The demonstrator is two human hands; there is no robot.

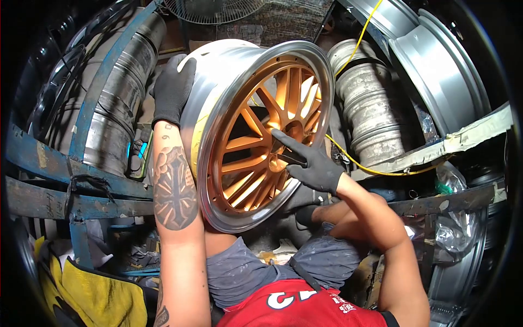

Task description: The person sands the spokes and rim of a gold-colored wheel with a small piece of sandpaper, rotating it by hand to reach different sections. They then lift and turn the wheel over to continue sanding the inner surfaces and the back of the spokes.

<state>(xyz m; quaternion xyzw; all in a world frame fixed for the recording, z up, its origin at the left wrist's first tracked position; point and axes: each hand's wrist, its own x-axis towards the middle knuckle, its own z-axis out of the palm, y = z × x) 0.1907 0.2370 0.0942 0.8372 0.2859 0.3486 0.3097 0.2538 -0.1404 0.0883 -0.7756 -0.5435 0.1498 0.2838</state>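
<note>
A large wheel rim (222,139) with a silver outer lip and copper-coloured spokes stands tilted over my legs. My left hand (174,90), in a dark glove, grips the silver barrel at its upper left, with the fingers over the far edge. In front of the spokes is my right hand (313,166), also in a dark glove. Its index finger is stretched out toward the hub (279,163), its thumb apart from it, and nothing shows in its grasp. Yellowish tape runs along the barrel behind the lip.
Bare metal rims (376,109) are stacked at the right, more (111,120) behind the blue frame (87,122) at the left. A yellow cable (376,172) crosses the right side. A fan (215,6) stands at the top, a yellow cloth (98,297) lies lower left.
</note>
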